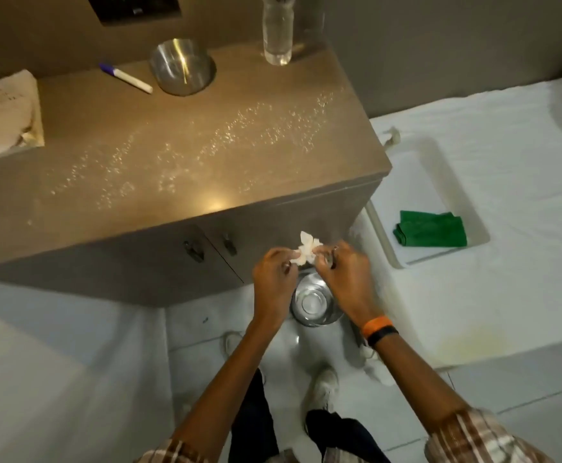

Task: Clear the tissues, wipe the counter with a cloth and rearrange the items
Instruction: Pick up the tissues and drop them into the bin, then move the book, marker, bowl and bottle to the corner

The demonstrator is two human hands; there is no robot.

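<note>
Centre frame, left hand (274,272) and right hand (343,272) both pinch a crumpled tissue (306,250), fingers closed on it, above a bin (313,304) below the counter (172,162); cloth (429,228) at right.

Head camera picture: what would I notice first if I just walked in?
Probably the crumpled white tissue pinched between both hands, above a shiny metal bin on the floor. Then the bright green cloth on a white tray to the right, and sparkling droplets across the brown counter.
</note>
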